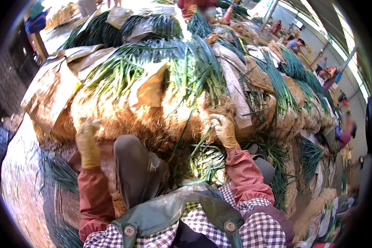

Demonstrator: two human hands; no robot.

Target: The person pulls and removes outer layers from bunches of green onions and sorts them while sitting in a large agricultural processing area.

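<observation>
A long pile of scallions [194,74] lies before me, green leaves pointing away and shaggy tan roots [153,124] facing me. My left hand [88,142], in a yellowish glove, is raised at the left part of the root face, its fingers curled. Whether anything is between them is hidden. My right hand [224,130], gloved alike, is at the roots farther right with bent fingers close against them. What it grips, if anything, I cannot make out. Loose scallion stalks [204,161] hang and lie below my right hand.
Brown paper-like sheets [49,93] and a pale sheet [231,78] lie over parts of the pile. My bent knee [134,165] is between my arms. More scallions [293,70] are heaped at right. People [295,43] are farther back, near an orange cone [228,13].
</observation>
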